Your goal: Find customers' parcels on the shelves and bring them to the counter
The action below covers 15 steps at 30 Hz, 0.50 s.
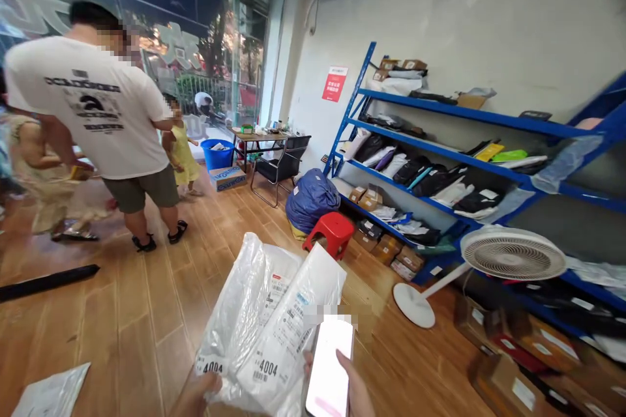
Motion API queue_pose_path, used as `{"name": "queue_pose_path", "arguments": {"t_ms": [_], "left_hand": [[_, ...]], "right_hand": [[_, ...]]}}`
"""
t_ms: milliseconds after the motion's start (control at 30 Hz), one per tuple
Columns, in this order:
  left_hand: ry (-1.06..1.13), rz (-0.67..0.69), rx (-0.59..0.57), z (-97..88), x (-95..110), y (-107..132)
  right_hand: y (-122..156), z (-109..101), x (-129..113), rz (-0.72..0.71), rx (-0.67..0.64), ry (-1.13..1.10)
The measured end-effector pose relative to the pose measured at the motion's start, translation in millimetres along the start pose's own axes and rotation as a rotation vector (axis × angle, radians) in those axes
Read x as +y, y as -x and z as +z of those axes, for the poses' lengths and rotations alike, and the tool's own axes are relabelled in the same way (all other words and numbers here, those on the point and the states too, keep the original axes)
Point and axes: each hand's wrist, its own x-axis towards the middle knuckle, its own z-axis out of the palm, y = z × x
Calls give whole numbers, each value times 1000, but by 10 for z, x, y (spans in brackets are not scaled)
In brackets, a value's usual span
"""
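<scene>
My left hand shows at the bottom edge, pinching the lower corner of two white plastic mailer parcels, each with a shipping label and a "4004" sticker. My right hand grips a smartphone with a bright lit screen, held upright just right of the parcels and overlapping their edge. Only the thumbs and parts of the fingers of both hands are in view.
A blue shelving rack with parcels and boxes runs along the right wall. A white floor fan, a red stool and a blue sack stand before it. A person in a white T-shirt and others stand at left. Another mailer lies on the floor.
</scene>
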Motion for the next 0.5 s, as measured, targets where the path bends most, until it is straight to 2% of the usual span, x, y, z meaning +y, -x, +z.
{"name": "queue_pose_path", "arguments": {"t_ms": [133, 267, 333, 400, 500], "left_hand": [[29, -70, -41, 578, 242, -869], [38, -60, 83, 1110, 607, -1647], [72, -18, 140, 1376, 833, -1969], [129, 22, 181, 1624, 1066, -2270], [182, 78, 226, 1911, 1388, -2751]], "right_hand": [[-761, 267, -738, -34, -83, -7], [-1680, 502, -1592, -197, -266, 73], [-2187, 650, -2032, -212, -392, 115], [-2712, 859, -2454, -185, -517, 131], [-3488, 1304, -2986, -135, -649, 137]]}}
